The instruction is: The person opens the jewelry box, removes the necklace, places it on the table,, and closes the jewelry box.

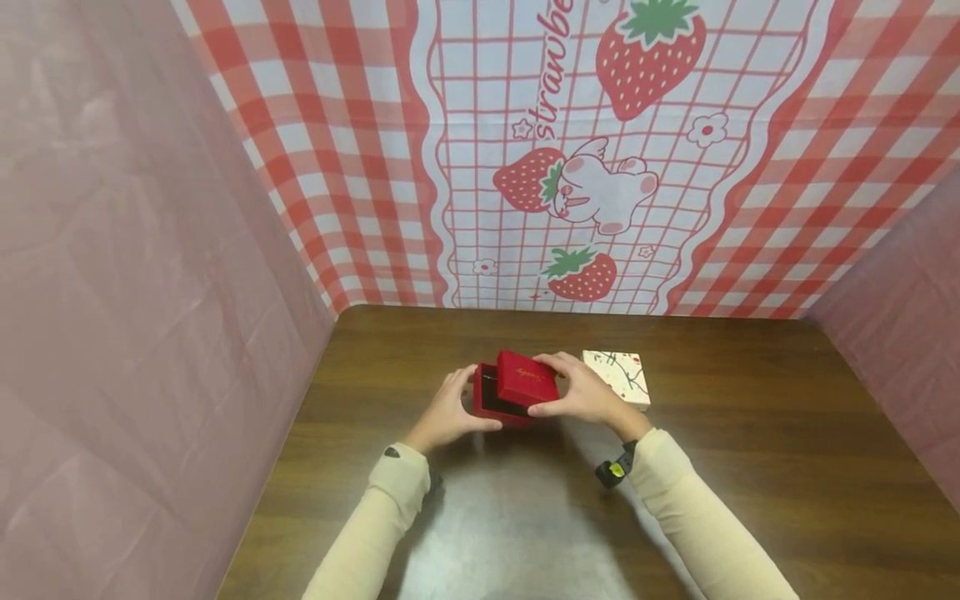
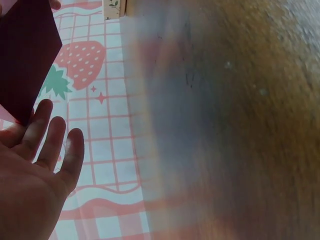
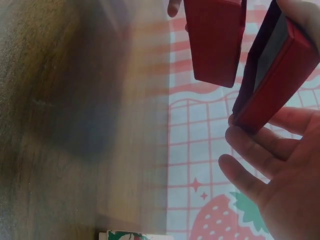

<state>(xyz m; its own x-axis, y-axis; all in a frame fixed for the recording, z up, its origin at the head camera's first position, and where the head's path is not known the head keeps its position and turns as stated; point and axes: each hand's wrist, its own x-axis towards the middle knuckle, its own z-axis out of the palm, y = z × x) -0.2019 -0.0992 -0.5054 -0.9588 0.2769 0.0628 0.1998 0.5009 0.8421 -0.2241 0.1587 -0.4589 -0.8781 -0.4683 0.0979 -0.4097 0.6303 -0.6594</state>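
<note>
My left hand (image 1: pixel 448 410) grips the base of a red gift box (image 1: pixel 501 413) by its left side, thumb at the front edge. The dark inside of the base shows, with a thin light line near its back edge. In my right hand (image 1: pixel 581 392) is the red lid (image 1: pixel 525 377), with gold lettering on top, tilted above the base's right part. In the right wrist view the lid (image 3: pixel 280 75) stands apart from the base (image 3: pixel 215 45), its dark inside turned toward it. The left wrist view shows the base's dark underside (image 2: pixel 27 55) above my spread fingers.
A cream box (image 1: pixel 617 375) with branch and red flower patterns lies on the brown wooden table (image 1: pixel 750 433), just right of my right hand. Behind the table hangs a strawberry-print checked cloth (image 1: pixel 360 167). Pink cloth (image 1: pixel 150 292) walls stand at the sides.
</note>
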